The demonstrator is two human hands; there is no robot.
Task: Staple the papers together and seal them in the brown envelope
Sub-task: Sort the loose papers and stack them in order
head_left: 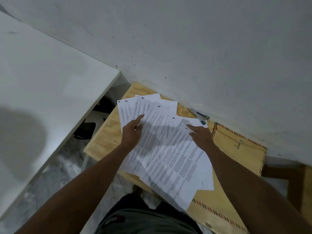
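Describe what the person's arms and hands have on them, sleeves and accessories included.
Both forearms are bare up to the frame's edge: no sleeves show. The left hand and right hand wear no gloves, and no watch, ring or wristband is visible on either.

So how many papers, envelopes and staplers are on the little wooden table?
White printed paper sheets with handwritten numbers: 5
Brown envelope with red-and-blue striped edges: 1
Small stapler by the wall: 1
Total: 7
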